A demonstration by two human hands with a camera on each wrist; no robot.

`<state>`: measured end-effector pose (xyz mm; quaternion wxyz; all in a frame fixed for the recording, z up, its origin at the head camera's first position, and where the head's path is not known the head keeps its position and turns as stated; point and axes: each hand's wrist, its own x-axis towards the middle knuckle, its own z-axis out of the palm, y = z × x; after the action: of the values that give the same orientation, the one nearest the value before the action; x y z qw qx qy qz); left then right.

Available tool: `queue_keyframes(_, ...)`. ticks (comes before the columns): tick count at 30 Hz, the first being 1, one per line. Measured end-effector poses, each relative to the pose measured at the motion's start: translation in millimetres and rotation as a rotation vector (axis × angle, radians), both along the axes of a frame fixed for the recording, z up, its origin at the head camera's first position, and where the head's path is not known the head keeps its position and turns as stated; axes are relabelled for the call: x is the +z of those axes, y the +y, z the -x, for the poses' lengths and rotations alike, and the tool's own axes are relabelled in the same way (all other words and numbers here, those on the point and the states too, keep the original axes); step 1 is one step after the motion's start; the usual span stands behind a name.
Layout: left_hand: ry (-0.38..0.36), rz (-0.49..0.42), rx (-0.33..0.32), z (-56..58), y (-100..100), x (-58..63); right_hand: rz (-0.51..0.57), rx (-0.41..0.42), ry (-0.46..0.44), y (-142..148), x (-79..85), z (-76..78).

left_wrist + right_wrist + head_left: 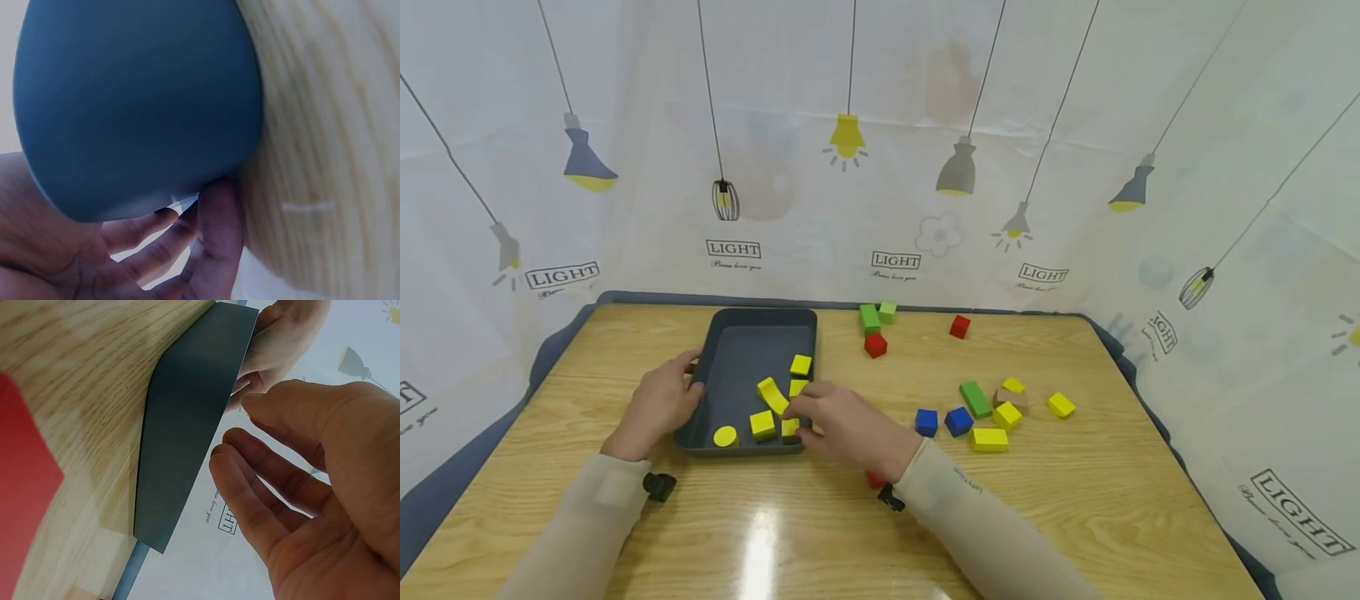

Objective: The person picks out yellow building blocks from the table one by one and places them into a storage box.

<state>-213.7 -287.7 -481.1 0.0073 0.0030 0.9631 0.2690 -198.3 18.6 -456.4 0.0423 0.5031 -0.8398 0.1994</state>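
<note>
"What's going on?"

"I think yellow blocks [763, 426] are being put in the tray [730, 358]. The left hand [655, 407] grips its side. The right hand [850, 427] is over the other side, fingers a bit bent and apart, holding nothing I can see."

"And next?"

"Maybe a reach for the loose yellow blocks [989, 440] on the desk [662, 533]."

"What's hard to see?"

"The right hand hides bits of two blocks. Its wrist covers most of a red block [874, 479]."

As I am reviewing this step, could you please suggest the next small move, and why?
Probably reach with the right hand toward the yellow rectangular block on the table: that hand looks empty, and the tray shows only yellow pieces.
</note>
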Motion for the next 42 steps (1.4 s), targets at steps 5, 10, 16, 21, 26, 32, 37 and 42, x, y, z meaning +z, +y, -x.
queue_keyframes(5, -0.005, -0.001, 0.004, -0.3, -1, 0.2, -0.029, -0.027, -0.01, 3, 1.4, 1.1)
queue_keyframes(10, -0.008, -0.006, 0.007, -0.7, 0, 0.4, -0.03, -0.04, -0.024, 7, 2.1, 2.5)
queue_keyframes(16, -0.013, -0.005, 0.017, -1.7, -1, -0.3, -0.036, -0.056, -0.003, 12, 3.3, 4.6)
queue_keyframes(21, 0.006, 0.003, 0.007, -2.4, -1, 0.7, -0.037, -0.078, -0.01, 17, 4.2, 5.2)
queue_keyframes(26, 0.016, -0.001, -0.004, -1.8, 1, 1.9, -0.058, -0.123, -0.019, 26, 4.8, 5.5)
queue_keyframes(32, 0.011, 0.001, -0.003, -0.7, 0, 1.5, -0.078, -0.184, -0.008, 40, 5.0, 6.8)
queue_keyframes(37, 0.011, 0.003, -0.002, -0.8, -1, 0.8, -0.083, -0.206, 0.005, 53, 2.4, 10.7)
queue_keyframes(42, 0.01, 0.006, -0.007, -0.1, -1, 0.1, -0.071, -0.248, -0.014, 68, 0.2, 13.1)
